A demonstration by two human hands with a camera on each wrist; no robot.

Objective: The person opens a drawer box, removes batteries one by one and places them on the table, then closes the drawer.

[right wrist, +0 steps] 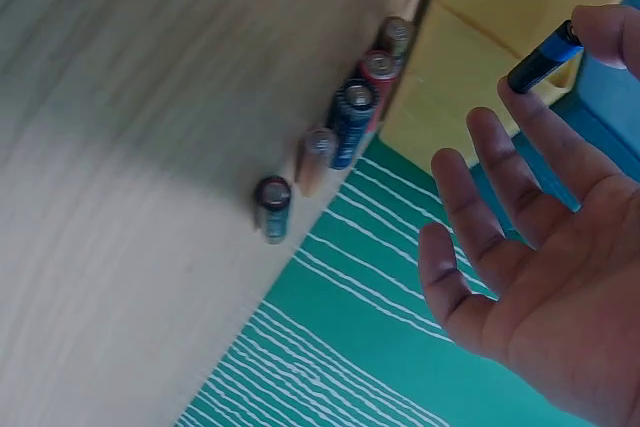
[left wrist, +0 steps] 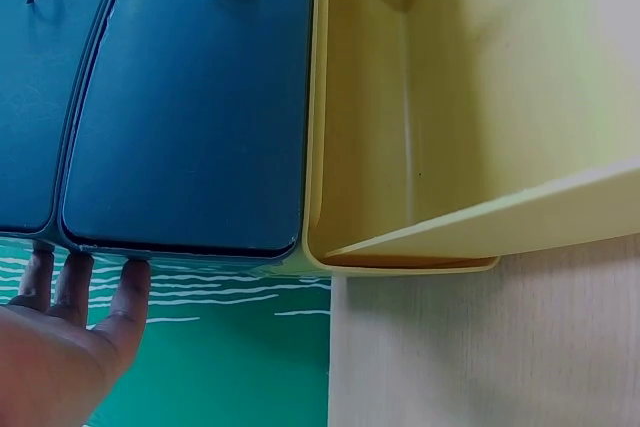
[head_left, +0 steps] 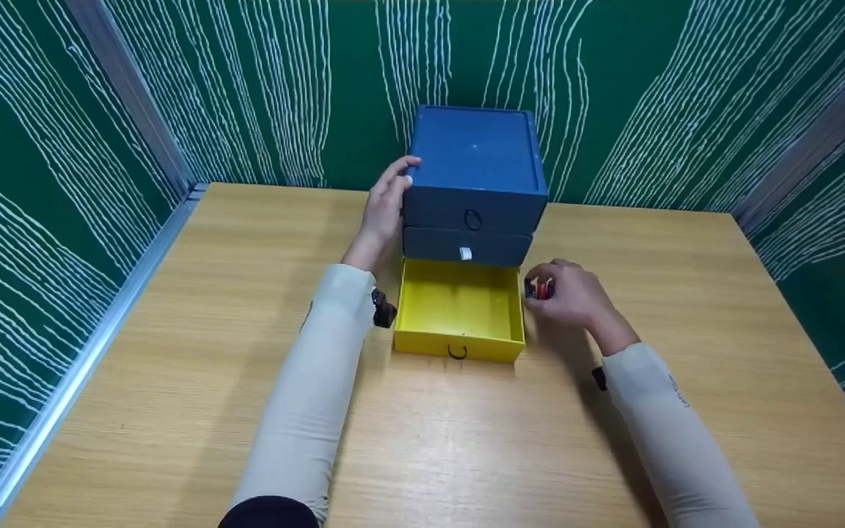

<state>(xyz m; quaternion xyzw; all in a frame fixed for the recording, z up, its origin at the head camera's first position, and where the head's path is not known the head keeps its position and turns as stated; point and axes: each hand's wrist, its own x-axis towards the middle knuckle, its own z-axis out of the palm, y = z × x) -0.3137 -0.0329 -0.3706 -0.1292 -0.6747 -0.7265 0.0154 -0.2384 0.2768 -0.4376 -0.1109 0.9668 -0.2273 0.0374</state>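
Note:
A blue drawer unit (head_left: 475, 209) stands at the back of the table, its yellow bottom drawer (head_left: 459, 349) pulled out and bare inside. My left hand (head_left: 384, 209) rests its extended fingers against the unit's left side; in the left wrist view those fingertips (left wrist: 134, 275) touch the blue wall. Between thumb and index finger, my right hand (head_left: 573, 293) pinches a blue-and-black battery (right wrist: 545, 57), just right of the yellow drawer. The other fingers of that hand are spread. Several batteries (right wrist: 352, 122) stand upright on the table beside the unit, partly hidden behind the hand in the head view.
Above the yellow drawer, two blue drawers are closed, one with a black loop (head_left: 473, 219) and one with a white tab (head_left: 466, 254). Green walls (head_left: 364, 88) with white lines surround the wooden table (head_left: 422, 440) at the back and sides.

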